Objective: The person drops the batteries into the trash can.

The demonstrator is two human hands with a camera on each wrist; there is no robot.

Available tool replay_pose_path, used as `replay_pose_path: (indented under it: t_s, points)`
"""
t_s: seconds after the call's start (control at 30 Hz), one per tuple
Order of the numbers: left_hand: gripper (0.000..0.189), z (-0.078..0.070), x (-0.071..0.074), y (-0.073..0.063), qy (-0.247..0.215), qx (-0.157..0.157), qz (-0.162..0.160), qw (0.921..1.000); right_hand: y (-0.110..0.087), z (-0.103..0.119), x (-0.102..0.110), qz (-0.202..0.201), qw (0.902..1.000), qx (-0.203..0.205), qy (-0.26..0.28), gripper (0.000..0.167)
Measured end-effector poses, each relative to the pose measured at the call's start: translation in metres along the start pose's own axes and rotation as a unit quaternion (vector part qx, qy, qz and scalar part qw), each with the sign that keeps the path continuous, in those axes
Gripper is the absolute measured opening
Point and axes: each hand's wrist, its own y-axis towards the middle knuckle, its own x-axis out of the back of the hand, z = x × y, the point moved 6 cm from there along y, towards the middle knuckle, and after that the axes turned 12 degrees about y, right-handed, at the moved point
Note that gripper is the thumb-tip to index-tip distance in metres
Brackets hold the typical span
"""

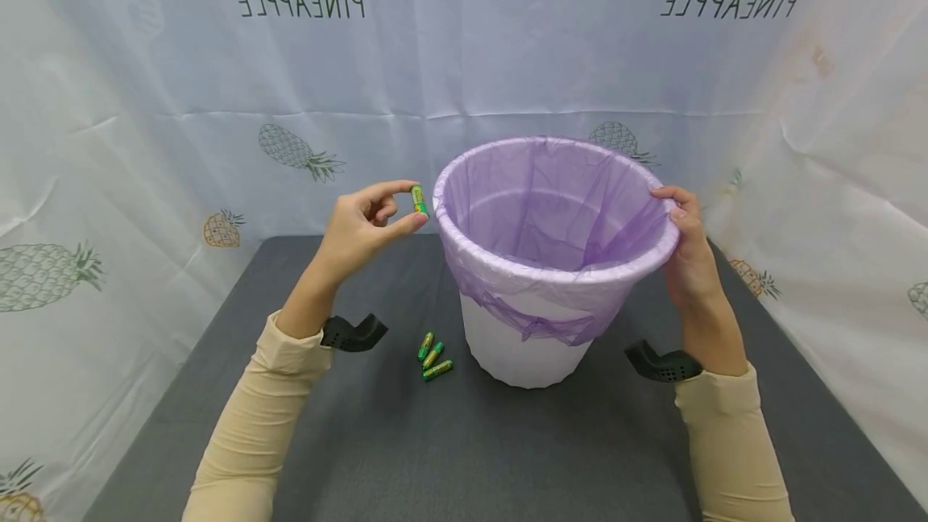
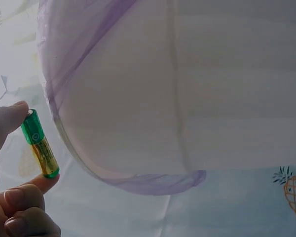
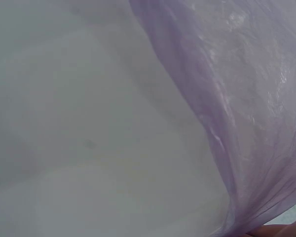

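A green and gold battery (image 1: 419, 200) is pinched end to end between the thumb and index finger of my left hand (image 1: 366, 220), just left of the bin's rim. In the left wrist view the same battery (image 2: 41, 144) shows whole, apart from the bin. The white trash bin (image 1: 525, 345) wears a purple plastic liner (image 1: 544, 208) folded over its rim. My right hand (image 1: 689, 244) grips that rim at the right, thumb outside the far fingers. Liner and bin wall fill the right wrist view, with only a sliver of the right hand (image 3: 286, 229) showing.
Three more batteries (image 1: 433, 354) lie close together on the dark grey table (image 1: 536, 457), left of the bin's base. A pineapple-print curtain (image 1: 464, 63) hangs behind and at both sides. Each wrist carries a black mount (image 1: 355, 334).
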Motion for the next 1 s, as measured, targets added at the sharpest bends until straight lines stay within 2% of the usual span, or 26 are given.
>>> replay_pose_path:
  t_s: [0.13,0.47,0.8,1.0]
  points:
    - [0.034,-0.005,-0.002,0.004,-0.008,-0.002,0.005,1.0,0.0,0.0,0.0,-0.004,1.0,-0.003,0.003,0.019]
    - [0.029,-0.013,-0.008,0.017,-0.031,0.027,0.022,0.9989,0.0,0.001,0.0,-0.004,1.0,0.001,-0.002,0.019]
    - [0.038,-0.015,-0.023,0.026,-0.034,0.043,0.063,0.9965,0.0,0.001,0.0,-0.006,1.0,0.0,-0.007,0.019]
    - [0.041,-0.014,-0.028,0.026,-0.036,0.051,0.073,0.9954,0.0,0.001,0.0,-0.008,0.9999,-0.003,-0.015,0.019]
